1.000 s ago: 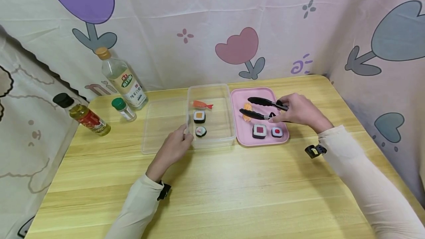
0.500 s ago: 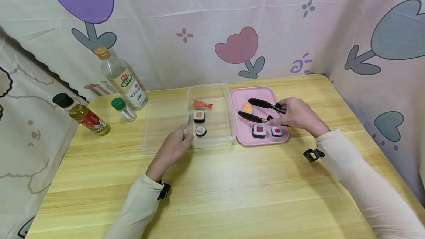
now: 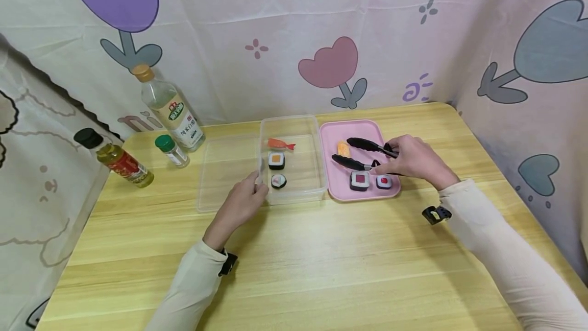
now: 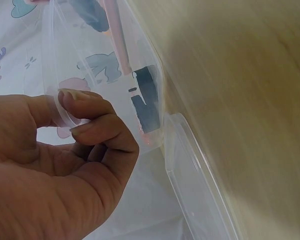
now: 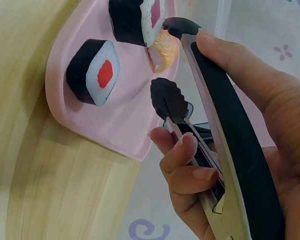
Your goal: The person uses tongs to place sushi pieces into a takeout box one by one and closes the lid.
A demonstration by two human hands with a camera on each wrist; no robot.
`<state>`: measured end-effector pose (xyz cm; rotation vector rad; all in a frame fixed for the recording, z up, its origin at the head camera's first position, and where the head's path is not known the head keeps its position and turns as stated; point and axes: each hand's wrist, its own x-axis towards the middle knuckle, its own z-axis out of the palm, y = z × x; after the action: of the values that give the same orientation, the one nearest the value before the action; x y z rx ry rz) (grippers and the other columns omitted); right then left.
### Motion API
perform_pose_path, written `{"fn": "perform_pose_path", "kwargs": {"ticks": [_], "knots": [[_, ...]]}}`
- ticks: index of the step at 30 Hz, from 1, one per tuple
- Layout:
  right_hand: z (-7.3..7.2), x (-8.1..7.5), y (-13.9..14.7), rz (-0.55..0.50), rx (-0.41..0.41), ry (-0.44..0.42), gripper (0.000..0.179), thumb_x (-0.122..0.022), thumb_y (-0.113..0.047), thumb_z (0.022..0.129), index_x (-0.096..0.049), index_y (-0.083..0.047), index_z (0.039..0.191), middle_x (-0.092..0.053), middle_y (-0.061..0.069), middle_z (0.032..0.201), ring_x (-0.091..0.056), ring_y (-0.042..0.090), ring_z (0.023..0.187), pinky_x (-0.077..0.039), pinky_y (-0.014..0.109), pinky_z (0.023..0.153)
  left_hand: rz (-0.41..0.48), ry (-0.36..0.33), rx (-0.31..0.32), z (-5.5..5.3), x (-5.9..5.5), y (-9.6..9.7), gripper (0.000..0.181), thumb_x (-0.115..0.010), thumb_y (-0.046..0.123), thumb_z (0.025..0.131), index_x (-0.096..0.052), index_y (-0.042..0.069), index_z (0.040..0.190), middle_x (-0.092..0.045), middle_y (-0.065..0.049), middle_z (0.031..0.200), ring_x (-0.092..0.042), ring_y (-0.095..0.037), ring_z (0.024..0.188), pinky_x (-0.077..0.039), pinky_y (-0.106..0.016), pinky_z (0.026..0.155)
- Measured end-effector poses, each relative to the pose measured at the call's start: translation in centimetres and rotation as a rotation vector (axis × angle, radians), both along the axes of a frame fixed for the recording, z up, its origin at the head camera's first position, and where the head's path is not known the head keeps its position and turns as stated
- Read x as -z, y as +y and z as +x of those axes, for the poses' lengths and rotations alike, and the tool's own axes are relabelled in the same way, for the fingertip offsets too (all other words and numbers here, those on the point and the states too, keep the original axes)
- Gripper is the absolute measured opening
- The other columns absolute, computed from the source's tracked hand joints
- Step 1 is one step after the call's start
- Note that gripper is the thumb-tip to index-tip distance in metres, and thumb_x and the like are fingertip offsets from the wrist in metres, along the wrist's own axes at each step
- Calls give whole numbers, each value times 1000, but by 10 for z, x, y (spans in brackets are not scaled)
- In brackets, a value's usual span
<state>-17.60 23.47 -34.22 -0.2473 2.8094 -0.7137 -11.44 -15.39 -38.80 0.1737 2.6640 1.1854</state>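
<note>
My left hand (image 3: 241, 201) pinches the rim of a clear plastic box (image 3: 300, 195) between thumb and fingers. Inside the box lie a shrimp piece (image 3: 281, 144), a sushi roll with an orange centre (image 3: 276, 160) and a small round roll (image 3: 278, 181). My right hand (image 3: 415, 160) grips black-tipped tongs (image 5: 225, 125), their tips spread apart over the pink tray (image 3: 337, 188). An orange sushi piece (image 3: 343, 148) lies on the tray near the tong tips. Nearer me on it sit a large roll with a dark red centre (image 3: 360, 181) and a smaller red-centred roll (image 5: 93, 72).
A clear lid (image 3: 222, 172) lies flat on the wooden table (image 3: 331, 264), left of the box. At the back left stand a clear bottle with an orange cap (image 3: 172, 111), a green-capped jar (image 3: 171, 151) and an oil bottle (image 3: 115, 160). A printed cloth (image 3: 229, 24) hangs behind.
The right hand has shifted slightly toward me with the tongs, and more of the orange piece's far end shows between their tips. The left hand keeps its hold on the box rim.
</note>
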Motion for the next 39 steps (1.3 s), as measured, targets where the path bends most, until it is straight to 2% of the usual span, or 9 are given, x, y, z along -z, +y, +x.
{"fn": "perform_pose_path", "kwargs": {"ticks": [4, 6, 13, 17, 29, 32, 39], "knots": [[-1, -1, 2, -7, -4, -22, 76, -89, -48, 71, -67, 6, 120, -63, 13, 95, -54, 26, 82, -42, 37, 69, 0, 0, -2, 1, 0, 0, 47, -41, 17, 103, -44, -2, 145, -37, 2, 61, -30, -12, 48, -26, -25, 44], [-1, -2, 3, -13, -9, -26, 73, -88, -47, 73, -67, 6, 119, -64, 13, 95, -54, 26, 81, -42, 37, 67, 1, 2, -1, 0, 0, 0, 43, -41, 17, 102, -46, -2, 141, -37, 2, 61, -30, -12, 49, -26, -25, 45], [0, -1, 6, -29, -20, 3, 48, -87, -37, 77, -71, 2, 100, -62, 7, 81, -51, 21, 71, -38, 33, 59, -5, 0, 1, 0, 0, -1, 51, -41, 17, 103, -40, -3, 149, -36, 3, 61, -30, -12, 49, -26, -26, 45], [-1, 1, 8, -29, -20, 14, 41, -87, -36, 78, -70, -1, 93, -61, 5, 77, -49, 19, 67, -36, 32, 58, -3, 4, 2, 0, 0, -1, 50, -41, 17, 103, -41, -3, 148, -36, 3, 61, -30, -12, 49, -26, -25, 45], [-1, 3, 12, -55, -17, 18, 37, -86, -35, 79, -72, -3, 92, -64, 3, 76, -51, 19, 67, -37, 32, 58, -7, 17, 2, 0, 0, 0, 43, -41, 17, 101, -48, -2, 139, -37, 3, 61, -31, -12, 49, -26, -26, 46], [-1, 2, 13, -64, -20, 14, 39, -86, -35, 80, -72, -2, 94, -66, 4, 79, -53, 19, 70, -39, 33, 60, -7, 16, 2, 0, 0, 0, 42, -41, 17, 101, -48, -2, 138, -37, 3, 61, -31, -12, 49, -26, -26, 46], [-2, -7, 15, -67, -17, 21, 36, -85, -31, 81, -73, 0, 96, -68, 6, 81, -55, 20, 71, -40, 33, 60, -5, 23, 3, 0, 0, 0, 32, -41, 17, 101, -51, -1, 125, -36, 3, 61, -31, -12, 50, -26, -26, 46]]}}
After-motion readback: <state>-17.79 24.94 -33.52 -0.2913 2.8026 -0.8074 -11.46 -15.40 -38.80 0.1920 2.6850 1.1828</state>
